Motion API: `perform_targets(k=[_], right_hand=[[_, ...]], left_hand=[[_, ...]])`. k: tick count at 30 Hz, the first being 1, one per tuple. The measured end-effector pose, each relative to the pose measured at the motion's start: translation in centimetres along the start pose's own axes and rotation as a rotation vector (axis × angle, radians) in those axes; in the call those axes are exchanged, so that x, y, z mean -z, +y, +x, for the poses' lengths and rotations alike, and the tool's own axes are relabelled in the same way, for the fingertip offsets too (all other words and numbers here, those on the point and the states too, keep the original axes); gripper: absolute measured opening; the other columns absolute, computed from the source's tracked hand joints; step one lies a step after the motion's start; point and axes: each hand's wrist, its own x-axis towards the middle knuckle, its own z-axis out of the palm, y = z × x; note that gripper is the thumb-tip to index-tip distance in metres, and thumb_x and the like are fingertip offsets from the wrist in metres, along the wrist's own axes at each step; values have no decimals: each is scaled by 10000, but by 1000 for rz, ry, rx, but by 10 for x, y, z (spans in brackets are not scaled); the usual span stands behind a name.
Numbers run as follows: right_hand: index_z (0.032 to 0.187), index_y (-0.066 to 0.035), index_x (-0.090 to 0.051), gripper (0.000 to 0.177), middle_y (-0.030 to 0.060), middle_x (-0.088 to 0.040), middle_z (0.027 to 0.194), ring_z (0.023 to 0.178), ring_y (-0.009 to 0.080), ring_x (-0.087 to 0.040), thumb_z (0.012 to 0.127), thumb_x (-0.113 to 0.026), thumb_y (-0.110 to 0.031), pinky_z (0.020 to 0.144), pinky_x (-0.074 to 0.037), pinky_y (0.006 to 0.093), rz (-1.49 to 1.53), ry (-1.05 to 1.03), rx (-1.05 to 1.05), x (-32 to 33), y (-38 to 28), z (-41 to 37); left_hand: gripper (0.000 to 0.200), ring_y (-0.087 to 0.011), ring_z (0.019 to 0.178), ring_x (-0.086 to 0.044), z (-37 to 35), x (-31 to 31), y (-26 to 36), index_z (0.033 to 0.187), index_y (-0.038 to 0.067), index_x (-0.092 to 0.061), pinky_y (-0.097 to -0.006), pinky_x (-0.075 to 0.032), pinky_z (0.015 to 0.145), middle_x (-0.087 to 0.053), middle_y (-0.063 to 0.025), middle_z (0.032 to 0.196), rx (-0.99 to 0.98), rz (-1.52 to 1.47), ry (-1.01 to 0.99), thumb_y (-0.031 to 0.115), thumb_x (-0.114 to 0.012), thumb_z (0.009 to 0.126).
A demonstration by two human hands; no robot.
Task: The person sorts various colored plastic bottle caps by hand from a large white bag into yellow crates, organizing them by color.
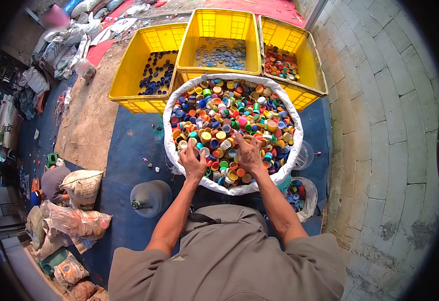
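Observation:
A white sack with a rolled rim stands in front of me, filled with bottle caps of many colours. My left hand is over the near left part of the pile, its fingers bent down among the caps; whatever they hold is hidden. To its right, my right hand rests on the caps with its fingers apart and partly curled, and I see nothing gripped in it.
Beyond the sack are three yellow crates: the left with dark blue caps, the middle with pale blue ones, the right with mostly red ones. A large clear bottle lies left; a block wall rises right. Another person is at far left.

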Motion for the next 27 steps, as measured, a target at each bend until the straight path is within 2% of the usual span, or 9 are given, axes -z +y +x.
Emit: perform_targets(k=[3, 11, 17, 18, 21, 22, 25, 26, 27], right_hand=[[1424, -163, -352, 793, 36, -665, 1103, 1092, 276, -512, 692, -588, 30, 903, -311, 423, -14, -125, 67, 2, 2, 10], [1406, -142, -376, 797, 83, -666, 1082, 1075, 285, -518, 669, -625, 27, 901, -330, 412, -21, -218, 105, -14, 10, 18], [1389, -132, -407, 730, 58, -626, 1093, 1036, 254, -530, 710, -654, -28, 871, -346, 411, -56, -31, 110, -1, 3, 8], [1367, -125, -433, 701, 75, -603, 1102, 1015, 273, -537, 715, -686, -78, 861, -358, 416, -21, -10, 90, 5, 0, 6], [1340, -99, -450, 698, 122, -597, 1081, 1004, 294, -536, 702, -729, -135, 835, -376, 424, 185, 75, -116, 25, -11, -7], [1312, -69, -463, 675, 135, -589, 1056, 989, 280, -545, 694, -727, -143, 817, -419, 392, 255, 133, -150, 24, -10, -12], [1263, -35, -486, 571, 115, -581, 1046, 961, 253, -562, 719, -641, -120, 829, -450, 349, 1168, 118, -571, 24, -9, -36], [1208, -13, -505, 506, 115, -572, 1049, 948, 254, -573, 710, -535, -95, 854, -474, 349, 1545, 184, -655, 27, -15, -43], [1194, -9, -508, 497, 122, -571, 1054, 953, 263, -574, 703, -520, -90, 857, -477, 364, 1721, 195, -684, 26, -16, -53]], left_hand=[[696, -243, 1098, -421, -10, 4, -6, 1370, 28, -394, -435, -255, 970, -609, -45, 1135, 36, -9, 2, 169, -701, 762], [668, -248, 1084, -451, -19, 13, -5, 1333, 26, -435, -432, -283, 954, -629, -38, 1092, 121, -41, -21, 187, -727, 754], [669, -253, 1078, -452, -9, 8, -8, 1323, 33, -444, -435, -290, 950, -622, -41, 1104, 60, -16, 1, 190, -738, 744], [675, -254, 1076, -452, -4, 6, -9, 1325, 32, -442, -437, -290, 951, -621, -41, 1107, 44, -21, -1, 193, -740, 741], [706, -256, 1067, -452, 11, 1, -10, 1334, 39, -434, -447, -293, 946, -610, -45, 1125, -9, -16, -2, 228, -751, 732], [716, -255, 1065, -452, 18, -1, -9, 1337, 40, -431, -451, -294, 943, -608, -46, 1130, -32, -6, -4, 239, -754, 730], [790, -262, 1057, -455, 38, -2, -4, 1353, 52, -422, -454, -309, 926, -608, -56, 1132, -82, 50, -21, 328, -784, 708], [808, -268, 1050, -463, 42, -2, 1, 1352, 57, -426, -449, -318, 923, -617, -62, 1114, -93, 73, -24, 350, -794, 696], [825, -273, 1043, -471, 47, -3, 4, 1351, 61, -429, -444, -327, 920, -625, -69, 1096, -105, 95, -28, 372, -803, 684]])
